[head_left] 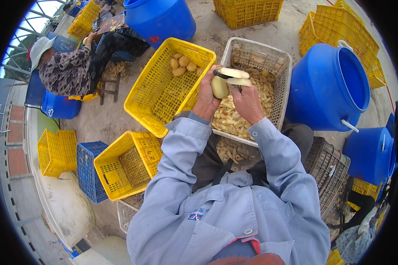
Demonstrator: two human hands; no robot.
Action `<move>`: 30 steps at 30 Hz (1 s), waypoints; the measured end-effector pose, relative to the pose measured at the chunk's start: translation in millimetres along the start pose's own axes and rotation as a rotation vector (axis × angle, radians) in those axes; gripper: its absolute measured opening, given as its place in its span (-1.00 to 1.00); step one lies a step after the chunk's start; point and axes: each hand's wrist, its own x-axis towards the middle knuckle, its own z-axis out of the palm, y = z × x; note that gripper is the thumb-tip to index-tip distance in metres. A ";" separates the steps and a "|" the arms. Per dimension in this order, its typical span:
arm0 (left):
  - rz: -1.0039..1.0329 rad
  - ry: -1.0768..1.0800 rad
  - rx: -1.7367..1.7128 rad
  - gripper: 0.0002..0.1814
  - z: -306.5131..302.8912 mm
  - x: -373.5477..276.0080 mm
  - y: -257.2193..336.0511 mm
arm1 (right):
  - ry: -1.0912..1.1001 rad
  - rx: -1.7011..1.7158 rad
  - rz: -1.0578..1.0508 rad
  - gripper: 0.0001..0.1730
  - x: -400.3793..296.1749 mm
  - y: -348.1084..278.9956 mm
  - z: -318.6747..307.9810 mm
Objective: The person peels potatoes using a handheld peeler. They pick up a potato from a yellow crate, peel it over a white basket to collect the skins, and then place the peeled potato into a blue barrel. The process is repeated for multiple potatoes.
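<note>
My left hand (206, 96) is closed around a pale, peeled potato (220, 87), above the near edge of a white plastic crate (286, 82). Close against it, my right hand (247, 103) has its fingers bent around a pale, flat piece (238, 82). Just above lies another long pale piece (233, 73) with a dark edge, at the left fingertips. Whether either piece is a slice or part of a tool cannot be told. Thick pale peelings (232, 119) fill the bottom of the white crate. Left of it, a yellow plastic crate (146, 91) holds several potatoes (182, 63) at its far end.
Blue plastic drums (313, 86) stand to the right and one (162, 23) ahead. Another yellow crate (129, 165) and a blue crate (89, 172) sit at the left. A seated co-worker (66, 69) is at the upper left. Stacked yellow crates (341, 29) stand behind.
</note>
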 end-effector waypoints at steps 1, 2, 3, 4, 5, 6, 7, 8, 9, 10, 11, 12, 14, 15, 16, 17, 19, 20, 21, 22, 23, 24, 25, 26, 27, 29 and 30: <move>-0.013 0.009 -0.007 -0.75 -0.8 0.5 0.0 | 0.003 0.000 -0.006 -0.80 0.2 0.7 0.6; -0.025 0.019 -0.014 -0.77 -1.2 0.7 0.7 | 0.005 0.000 -0.012 -0.80 0.1 1.9 1.6; -0.036 0.030 -0.022 -0.78 -0.4 0.1 1.9 | 0.005 0.000 -0.018 -0.81 0.5 1.3 2.6; -0.031 0.036 -0.014 -0.77 0.8 -1.3 3.0 | 0.011 0.030 0.002 -0.81 -1.3 -1.3 2.1; -0.026 0.042 -0.005 -0.76 2.7 -3.5 4.2 | 0.016 0.060 0.023 -0.82 -5.9 -6.4 0.5; -0.023 0.048 0.004 -0.75 3.3 -5.3 4.8 | 0.023 0.089 0.045 -0.82 -12.2 -10.5 -0.8; -0.015 0.041 -0.013 -0.75 1.2 -3.8 6.8 | 0.039 0.065 0.025 -0.83 -19.8 -9.4 0.3; -0.006 0.034 -0.030 -0.74 -2.1 -0.7 10.4 | 0.056 0.041 0.004 -0.84 -29.4 -4.6 3.3; 0.004 0.028 -0.047 -0.74 -4.2 -0.3 14.3 | 0.071 0.019 -0.017 -0.84 -40.0 1.5 6.7; -0.024 0.022 -0.031 -0.74 -2.4 -0.8 17.5 | 0.085 0.063 -0.085 -0.85 -50.1 12.5 10.2; -0.015 0.056 -0.069 -0.75 1.9 1.7 18.2 | 0.015 0.056 0.008 -0.85 -57.2 22.1 9.0; -0.004 0.098 -0.101 -0.74 4.3 2.3 20.7 | -0.058 0.058 0.106 -0.85 -64.8 26.6 9.1; 0.004 0.164 -0.126 -0.69 10.4 4.7 19.5 | -0.048 0.131 0.149 -0.79 -74.1 42.2 12.7; -0.029 0.132 -0.142 -0.68 9.0 3.0 19.0 | -0.030 0.150 0.145 -0.77 -70.2 37.2 10.6; -0.066 0.098 -0.158 -0.67 6.3 1.3 17.4 | -0.007 0.165 0.142 -0.74 -60.8 26.4 5.7; -0.103 0.063 -0.175 -0.65 3.2 0.2 15.7 | 0.015 0.180 0.140 -0.72 -50.9 16.6 1.6; -0.084 0.042 -0.156 -0.61 3.0 0.1 8.9 | 0.002 0.147 0.091 -0.70 -32.1 17.0 -0.6; -0.083 0.035 -0.151 -0.60 5.0 -0.5 6.7 | -0.007 0.063 0.052 -0.72 -25.7 20.5 -3.3; -0.077 0.030 -0.145 -0.59 5.6 -1.1 6.8 | -0.021 -0.017 0.010 -0.75 -19.5 19.5 -4.9; -0.095 -0.064 -0.146 -0.58 -0.8 0.8 5.5 | -0.044 -0.023 0.057 -0.75 -15.3 18.7 -5.6; -0.086 -0.022 -0.110 -0.58 -3.3 -0.5 3.7 | -0.067 -0.029 0.103 -0.76 -11.8 17.7 -6.1; -0.078 0.013 -0.073 -0.59 1.4 -3.7 3.0 | -0.084 -0.039 0.146 -0.77 -6.7 16.9 -7.5; -0.070 0.047 -0.037 -0.59 6.5 -6.6 2.8 | -0.048 -0.033 0.098 -0.79 -1.8 15.3 -7.7; -0.082 0.049 -0.067 -0.69 13.1 -7.7 4.2 | -0.012 -0.027 0.051 -0.80 3.0 12.9 -6.8; -0.076 0.045 -0.067 -0.69 12.4 -7.3 5.2 | 0.019 -0.017 0.006 -0.82 4.9 10.2 -5.3; -0.065 0.038 -0.067 -0.70 8.6 -5.9 6.7 | 0.004 -0.016 0.020 -0.81 6.9 6.4 -5.8; -0.056 0.043 -0.077 -0.70 7.0 -5.4 6.6 | -0.017 -0.022 0.051 -0.81 6.1 4.8 -6.6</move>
